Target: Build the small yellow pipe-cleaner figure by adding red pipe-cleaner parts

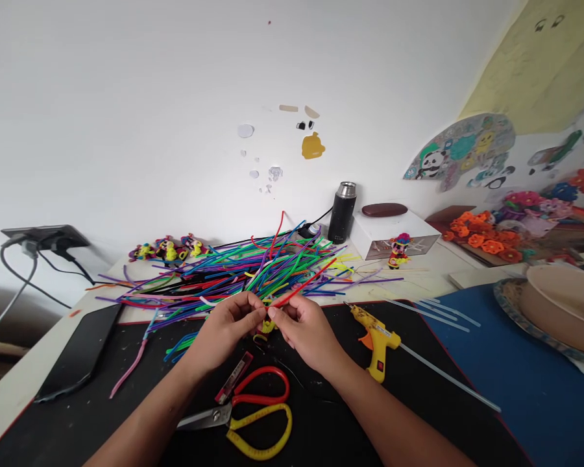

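Observation:
A red pipe cleaner (305,283) is pinched between both my hands over the black mat (321,415). My left hand (234,324) closes thumb and fingertips on its lower end. Opposite it, with fingertips almost touching, my right hand (305,327) grips the same stem, which slants up to the right. Just below the fingertips shows a small yellow and dark piece (261,337), partly hidden. Scissors (253,415) with one red and one yellow handle lie below my hands, beside a small red box (234,377). A yellow glue gun (376,340) rests right of my right hand.
A heap of colourful pipe cleaners (272,266) spreads behind my hands. A phone (80,353) lies left. Finished small figures (168,250), a black flask (342,213) and a white box (394,230) stand by the wall. Glue sticks (445,311) and a bowl (564,305) are right.

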